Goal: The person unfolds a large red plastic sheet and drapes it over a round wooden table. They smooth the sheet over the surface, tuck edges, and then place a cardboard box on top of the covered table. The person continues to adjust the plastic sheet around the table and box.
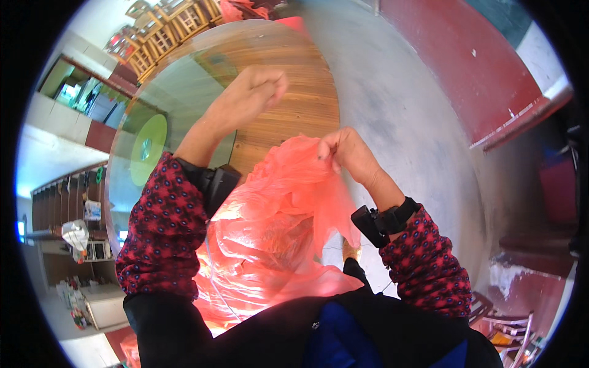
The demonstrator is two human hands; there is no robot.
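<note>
A large heap of thin red plastic film or bags (276, 221) lies directly before me, its upper end over the near edge of a round wooden table (285, 110). My right hand (345, 149) pinches the film's upper right edge between thumb and fingers, and a loose flap hangs below it. Raised over the tabletop, my left hand (269, 92) has its fingers curled and is apart from the film. It is slightly blurred, and whether anything small is in its fingers does not show.
A clear glass turntable (184, 106) covers the table's left part. Bamboo chairs (161, 41) stand past its far side. Shelves (69, 198) line the left. Grey floor (405, 138) runs along the right to a red-and-white wall (460, 60). A metal-framed chair (511, 324) stands lower right.
</note>
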